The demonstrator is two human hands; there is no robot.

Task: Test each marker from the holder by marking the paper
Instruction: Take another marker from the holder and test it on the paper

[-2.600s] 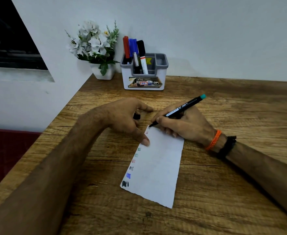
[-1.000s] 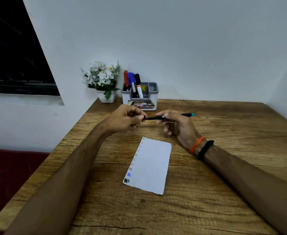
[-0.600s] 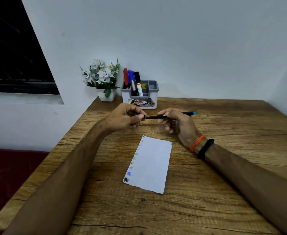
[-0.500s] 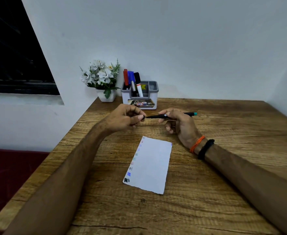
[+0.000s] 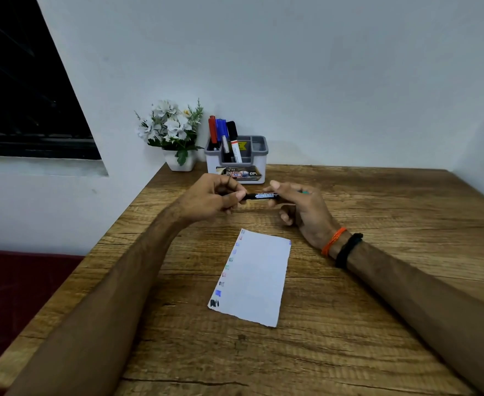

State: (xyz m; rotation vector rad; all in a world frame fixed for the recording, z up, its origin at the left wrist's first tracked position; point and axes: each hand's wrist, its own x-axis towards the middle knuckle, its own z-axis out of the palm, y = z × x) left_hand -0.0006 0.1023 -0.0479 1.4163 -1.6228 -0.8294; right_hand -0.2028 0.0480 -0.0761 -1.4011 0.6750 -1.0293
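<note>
Hands: left hand (image 5: 212, 200) pinching the cap end, right hand (image 5: 297, 204) gripping the barrel of the marker (image 5: 263, 196)
Marker: hovering level between both hands; paper (image 5: 252, 277) lying just below them; holder (image 5: 236, 160) standing beyond
Risk: cap seating crooked; ink smearing fingers

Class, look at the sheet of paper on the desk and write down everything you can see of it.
The paper is a small white rectangular sheet lying flat on the wooden table, turned slightly askew, in front of both hands and touched by neither. Its near edge looks a little rough, as if torn. Down its left edge runs a column of small test marks: black nearest, then blue, with further dark, red, green and faint marks toward the far end. The rest of the sheet is blank.
</note>
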